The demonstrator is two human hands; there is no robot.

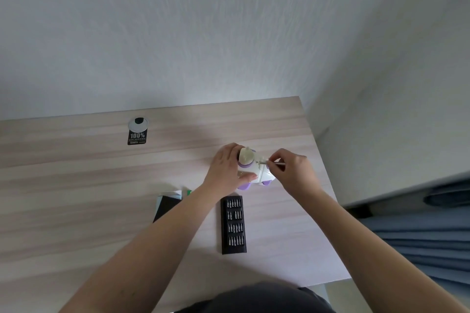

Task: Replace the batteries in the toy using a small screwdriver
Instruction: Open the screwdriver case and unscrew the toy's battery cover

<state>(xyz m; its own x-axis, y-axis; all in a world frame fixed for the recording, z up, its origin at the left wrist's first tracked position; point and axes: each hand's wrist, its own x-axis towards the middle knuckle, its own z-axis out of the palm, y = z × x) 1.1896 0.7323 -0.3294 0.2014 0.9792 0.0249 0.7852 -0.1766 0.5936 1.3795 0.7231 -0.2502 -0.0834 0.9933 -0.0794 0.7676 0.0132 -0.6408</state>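
Head view: screwdriver [276, 164] against toy [254, 169].

— Where does the view look from?
— From the person's head, forward and steeply down over a wooden desk [101, 185], with both forearms reaching in from the bottom edge.
— How near is it?
— Near enough for the hands at mid-frame, though small parts blur. The wide lens bends the wall [229, 33] across the upper half.
— Any second view sharing the scene?
— No, only this one camera.
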